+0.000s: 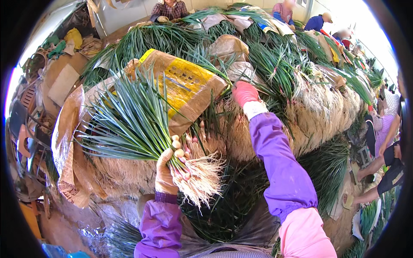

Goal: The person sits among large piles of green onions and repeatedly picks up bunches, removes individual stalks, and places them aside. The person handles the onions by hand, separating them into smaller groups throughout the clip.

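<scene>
My left hand (165,167), in a pale glove, is closed around a bunch of green onions (155,135). Their long green leaves fan out to the upper left, and pale round bulbs and white roots hang to the right. My right hand (244,93), in a pink glove, reaches forward to the pile of green onions (274,71). It touches or grips something at the edge of the leaves; its fingertips are hidden, so what it holds cannot be told. A brown and yellow woven sack (187,87) lies on the pile between my hands.
White roots of heaped onions (326,113) form the pile's near side. A folded sack (69,148) hangs at the left. Several people work behind the pile, one in a checked shirt (171,11). Another person's legs (367,196) are at the right. Loose green leaves (226,193) lie before me.
</scene>
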Available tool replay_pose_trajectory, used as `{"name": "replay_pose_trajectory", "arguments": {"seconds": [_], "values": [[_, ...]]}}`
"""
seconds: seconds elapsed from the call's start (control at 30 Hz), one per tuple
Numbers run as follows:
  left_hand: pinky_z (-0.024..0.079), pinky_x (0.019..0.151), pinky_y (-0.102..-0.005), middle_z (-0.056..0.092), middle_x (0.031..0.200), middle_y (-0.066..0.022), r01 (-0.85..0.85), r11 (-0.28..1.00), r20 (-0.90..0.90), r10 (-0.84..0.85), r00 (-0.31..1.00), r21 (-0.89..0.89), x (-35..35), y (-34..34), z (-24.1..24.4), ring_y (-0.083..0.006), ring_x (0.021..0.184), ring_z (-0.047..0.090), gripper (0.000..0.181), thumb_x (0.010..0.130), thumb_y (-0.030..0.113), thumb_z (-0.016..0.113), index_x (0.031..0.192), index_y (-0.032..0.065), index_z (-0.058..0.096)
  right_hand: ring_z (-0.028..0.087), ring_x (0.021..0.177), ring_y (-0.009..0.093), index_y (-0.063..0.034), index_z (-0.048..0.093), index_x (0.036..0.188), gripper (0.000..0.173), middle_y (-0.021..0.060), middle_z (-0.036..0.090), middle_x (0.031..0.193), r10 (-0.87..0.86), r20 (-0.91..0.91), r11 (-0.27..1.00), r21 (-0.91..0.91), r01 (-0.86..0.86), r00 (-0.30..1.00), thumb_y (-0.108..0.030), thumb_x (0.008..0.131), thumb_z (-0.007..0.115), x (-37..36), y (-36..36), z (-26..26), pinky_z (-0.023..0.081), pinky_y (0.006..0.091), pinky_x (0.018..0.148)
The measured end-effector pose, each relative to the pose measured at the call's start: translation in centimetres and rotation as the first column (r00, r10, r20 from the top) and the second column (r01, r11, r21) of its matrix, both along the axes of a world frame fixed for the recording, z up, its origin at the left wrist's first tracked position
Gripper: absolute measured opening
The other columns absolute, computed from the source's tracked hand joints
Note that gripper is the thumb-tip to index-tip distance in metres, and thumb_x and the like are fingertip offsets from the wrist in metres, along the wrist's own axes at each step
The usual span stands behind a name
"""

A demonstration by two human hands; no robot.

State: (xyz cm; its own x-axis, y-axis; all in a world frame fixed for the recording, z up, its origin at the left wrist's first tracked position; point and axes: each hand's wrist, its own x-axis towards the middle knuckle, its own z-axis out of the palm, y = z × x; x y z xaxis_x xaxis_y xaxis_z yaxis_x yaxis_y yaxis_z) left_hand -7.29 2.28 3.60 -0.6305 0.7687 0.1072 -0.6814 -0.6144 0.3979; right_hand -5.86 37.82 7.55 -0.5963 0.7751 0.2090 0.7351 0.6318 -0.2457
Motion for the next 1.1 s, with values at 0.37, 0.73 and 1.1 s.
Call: {"name": "replay_pose_trajectory", "arguments": {"seconds": [0.37,0.73,1.1], "values": [[0.053,0.080,-0.0347,0.063,0.112,-0.0164,0.118,0.912,0.041,-0.110,0.993,-0.392,3.4,0.6,1.5,-0.0239,0.094,0.063,0.036,0.086,0.009,0.056,0.120,-0.0016,0.053,0.061,0.067,0.025,-0.0072,0.066,0.089,0.012,0.0092,0.063,0.076,0.407,-0.654,0.853,0.021,-0.522,0.638,-0.011,0.077,0.067,12.9,-21.8,-0.8,0.048,0.0345,0.058],[0.055,0.048,-0.0347,0.065,0.081,-0.0111,0.178,0.890,0.068,-0.165,0.984,-0.419,4.3,-1.0,0.5,-0.0219,0.063,0.064,0.027,0.089,0.020,0.054,0.105,0.0000,0.060,0.058,0.074,0.011,-0.0041,0.063,0.095,0.026,0.0001,0.061,0.081,0.357,-0.564,0.628,-0.445,-0.639,0.745,-0.027,0.083,0.063,12.2,-21.1,1.2,0.047,0.0259,0.067],[0.055,0.053,-0.0326,0.065,0.081,-0.0124,0.053,0.866,0.097,-0.006,0.995,-0.497,4.9,0.7,-2.1,-0.0215,0.062,0.064,0.020,0.085,0.009,0.061,0.102,-0.0017,0.060,0.059,0.069,0.012,0.0019,0.058,0.093,0.017,0.0064,0.061,0.080,-0.479,-0.786,0.012,-0.450,-0.893,0.390,-0.013,0.094,0.048,13.2,-24.6,0.2,0.050,0.0242,0.062]]}}
